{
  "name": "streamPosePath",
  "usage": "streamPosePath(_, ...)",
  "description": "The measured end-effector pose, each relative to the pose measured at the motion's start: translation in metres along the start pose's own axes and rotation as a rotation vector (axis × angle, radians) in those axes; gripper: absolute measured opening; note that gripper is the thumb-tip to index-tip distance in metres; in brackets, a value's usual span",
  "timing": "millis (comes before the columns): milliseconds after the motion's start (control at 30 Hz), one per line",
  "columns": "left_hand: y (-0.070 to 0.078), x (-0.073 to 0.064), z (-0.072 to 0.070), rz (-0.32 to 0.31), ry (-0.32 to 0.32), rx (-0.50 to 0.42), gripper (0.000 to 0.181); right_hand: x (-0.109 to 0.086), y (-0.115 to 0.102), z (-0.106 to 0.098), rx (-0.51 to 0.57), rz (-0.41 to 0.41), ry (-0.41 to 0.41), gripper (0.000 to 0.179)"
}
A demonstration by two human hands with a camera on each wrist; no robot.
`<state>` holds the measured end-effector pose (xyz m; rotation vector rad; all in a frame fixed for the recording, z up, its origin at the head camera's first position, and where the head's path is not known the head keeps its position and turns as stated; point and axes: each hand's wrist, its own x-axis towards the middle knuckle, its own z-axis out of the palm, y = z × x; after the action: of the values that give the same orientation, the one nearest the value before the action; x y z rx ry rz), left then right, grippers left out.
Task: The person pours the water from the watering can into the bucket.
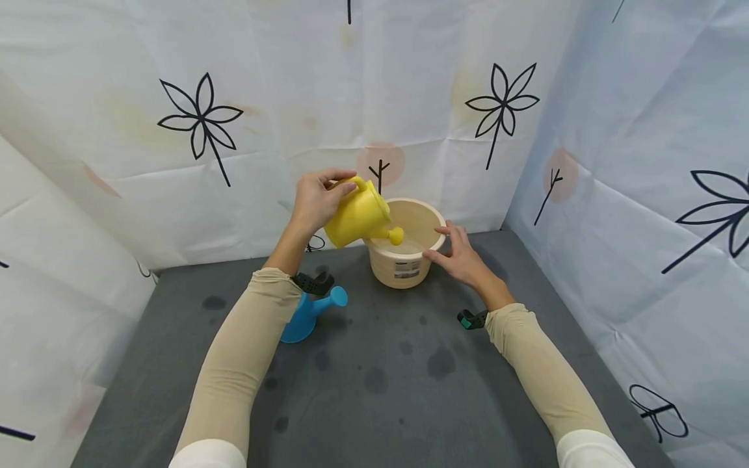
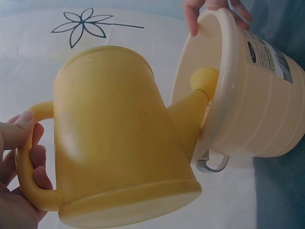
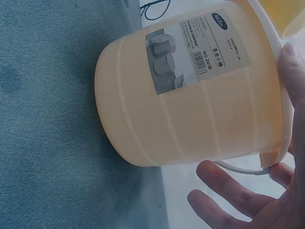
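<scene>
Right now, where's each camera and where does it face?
Head: worn there, facing forward and down at the yellow watering can and cream bucket; left hand, right hand, sleeves show.
Left wrist: worn there, facing that can and bucket; left hand and right fingers show.
Right wrist: worn there, facing the bucket's label; right hand shows.
Both wrist views share the bucket.

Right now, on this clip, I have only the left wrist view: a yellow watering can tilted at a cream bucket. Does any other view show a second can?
Observer: Yes, the head view shows a blue watering can on the dark table.
Operator: My picture has the bucket leaning over. Is it really?
Observer: No, in the head view the bucket stands upright.
Operator: And what covers the person's forearms?
Observer: Beige sleeves, one on each.
</scene>
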<state>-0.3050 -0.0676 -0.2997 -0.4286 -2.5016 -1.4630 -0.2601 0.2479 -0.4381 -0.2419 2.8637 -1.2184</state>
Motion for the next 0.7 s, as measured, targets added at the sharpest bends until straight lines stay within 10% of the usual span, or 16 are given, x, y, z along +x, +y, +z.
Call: streamPosePath(700, 0.0064, 0.0029, -0.0003, -0.023, -0.039, 0.06, 0.026, -0.001, -0.0005, -0.0007, 0.005, -0.001, -0.003, 0.089)
